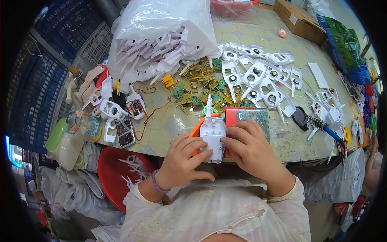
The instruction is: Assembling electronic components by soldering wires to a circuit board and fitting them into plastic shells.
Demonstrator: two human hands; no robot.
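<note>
In front of me a white plastic casing half with a narrow stem points away from me at the table's near edge. My left hand lies against its left side, fingers stretched onto it and thumb spread apart. The bent fingers of my right hand close on its right edge; whether something small is in those fingertips is hidden. Under the casing's left side shows an orange curved piece. A red flat block with a green circuit sheet lies beside my right hand.
Wired green circuit boards lie beyond the casing. White casings with round black parts spread to the right, near a blue-handled soldering iron. A plastic bag of white parts stands far left; a red basin sits below left.
</note>
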